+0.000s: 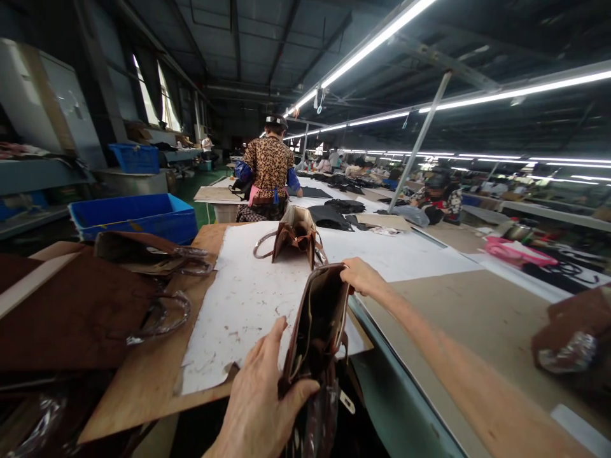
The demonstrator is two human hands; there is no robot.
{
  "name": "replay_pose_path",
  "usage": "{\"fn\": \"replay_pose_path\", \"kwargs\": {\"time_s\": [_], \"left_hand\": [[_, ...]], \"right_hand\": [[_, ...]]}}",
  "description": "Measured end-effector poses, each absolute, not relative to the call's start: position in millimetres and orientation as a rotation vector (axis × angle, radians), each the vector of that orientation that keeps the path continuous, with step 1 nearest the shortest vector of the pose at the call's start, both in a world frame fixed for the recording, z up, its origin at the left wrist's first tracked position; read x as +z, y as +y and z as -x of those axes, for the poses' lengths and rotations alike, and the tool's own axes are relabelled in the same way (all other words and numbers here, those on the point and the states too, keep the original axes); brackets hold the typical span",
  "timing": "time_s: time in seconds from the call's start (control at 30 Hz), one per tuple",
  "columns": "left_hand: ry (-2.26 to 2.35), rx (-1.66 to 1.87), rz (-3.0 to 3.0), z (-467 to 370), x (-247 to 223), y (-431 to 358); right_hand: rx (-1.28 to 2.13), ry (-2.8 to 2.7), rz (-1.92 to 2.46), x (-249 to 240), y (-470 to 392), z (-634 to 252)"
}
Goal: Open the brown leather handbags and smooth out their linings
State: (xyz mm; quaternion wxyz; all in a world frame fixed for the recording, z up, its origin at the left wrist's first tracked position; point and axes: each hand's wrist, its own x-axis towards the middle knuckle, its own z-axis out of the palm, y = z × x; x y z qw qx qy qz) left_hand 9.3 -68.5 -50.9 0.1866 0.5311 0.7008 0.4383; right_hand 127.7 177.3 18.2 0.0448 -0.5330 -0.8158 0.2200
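A brown handbag (pixel 317 318) stands open at the near edge of the white-covered table (pixel 238 286), its dark interior showing. My left hand (pixel 267 388) is on its near left side, thumb over the rim and fingers along the outside. At the far right corner of the rim, my right hand (pixel 360 278) pinches the edge. Plastic-wrapped handles hang at the near end of the bag, with a small light tag beside them. Beyond it, a second brown handbag (pixel 296 236) sits open on the white sheet.
Brown bags (pixel 81 305) are piled on the left, near a blue bin (pixel 133 216). A person in a patterned top (pixel 271 165) is ahead. A brown bag (pixel 573 331) lies at the right on brown board (pixel 443 318).
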Motion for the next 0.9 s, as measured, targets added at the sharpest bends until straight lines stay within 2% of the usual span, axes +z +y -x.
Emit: {"fn": "replay_pose_path", "kwargs": {"time_s": [0.2, 0.37, 0.43, 0.5, 0.6, 0.67, 0.73, 0.8, 0.9], "left_hand": [[2.015, 0.93, -1.487, 48.3, -13.5, -52.1], [1.582, 0.967, -1.546, 91.9, -13.6, -18.3], [1.473, 1.008, -1.501, 95.5, -18.6, -7.4], [1.406, 1.039, -1.455, 94.2, -22.4, -2.7], [1.337, 1.095, -1.429, 90.3, -24.9, -5.4], [1.299, 1.129, -1.416, 88.3, -25.3, -9.4], [1.285, 1.151, -1.403, 86.9, -25.7, -12.6], [1.296, 1.17, -1.399, 85.8, -26.3, -14.3], [1.328, 1.184, -1.415, 84.6, -26.6, -15.3]], "right_hand": [[0.684, -2.583, 1.594, 37.0, 169.7, -153.9], [0.612, -2.649, 1.672, 35.6, 165.2, -180.3], [0.454, -2.633, 1.662, 30.0, 159.1, -183.8], [0.126, -2.558, 1.633, 26.3, 149.9, -182.2], [-0.287, -2.509, 1.296, 25.4, 135.7, -171.3], [-0.196, -2.611, 0.96, 26.2, 129.4, -161.5], [0.073, -2.691, 0.745, 26.1, 126.5, -153.2], [0.294, -2.694, 0.698, 24.7, 126.2, -148.4], [0.39, -2.674, 0.739, 21.3, 128.5, -147.2]]}}
